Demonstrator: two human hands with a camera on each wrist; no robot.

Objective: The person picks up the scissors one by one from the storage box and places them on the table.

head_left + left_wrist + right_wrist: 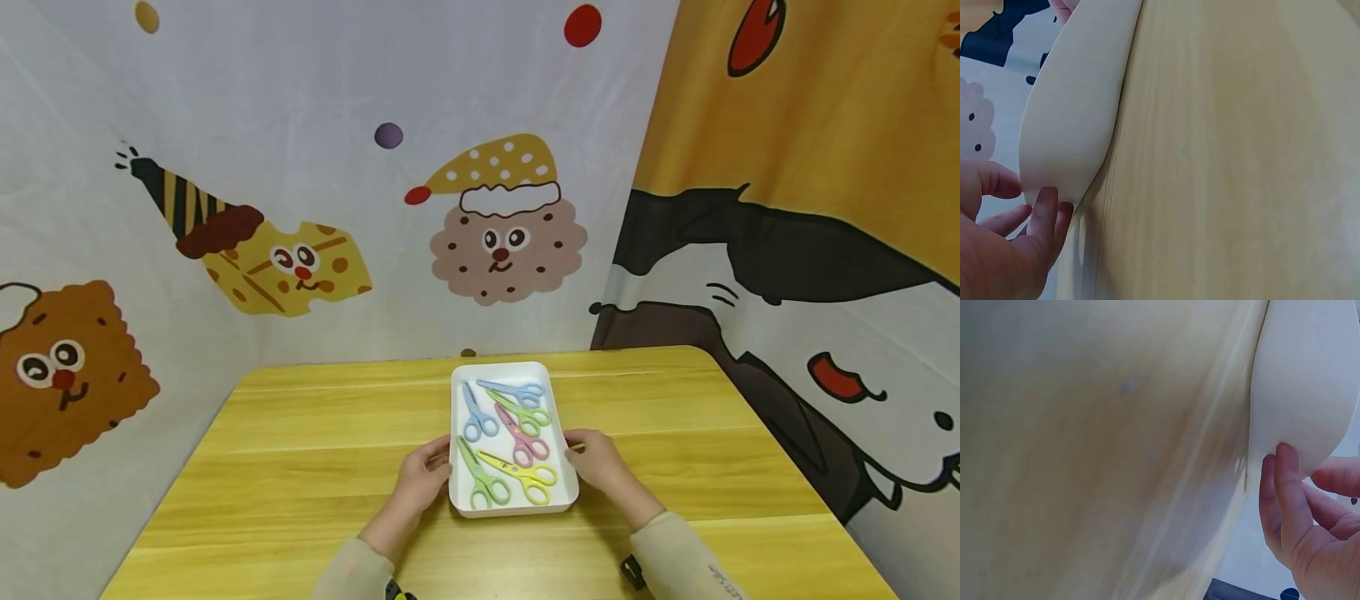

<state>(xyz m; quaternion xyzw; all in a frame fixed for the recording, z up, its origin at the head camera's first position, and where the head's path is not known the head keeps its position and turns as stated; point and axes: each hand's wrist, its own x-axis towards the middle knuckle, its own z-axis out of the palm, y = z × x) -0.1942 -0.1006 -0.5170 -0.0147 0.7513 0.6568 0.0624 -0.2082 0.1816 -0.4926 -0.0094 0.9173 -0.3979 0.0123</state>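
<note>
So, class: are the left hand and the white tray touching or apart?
Touching: the left wrist view shows the left hand with fingertips against the outer wall of the white tray, no gap visible.

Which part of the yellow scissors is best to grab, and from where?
Probably the handle loops, pinched from above and the right: the yellow scissors lie flat in the white tray, loops toward the right hand, blades pointing left and away.
</note>
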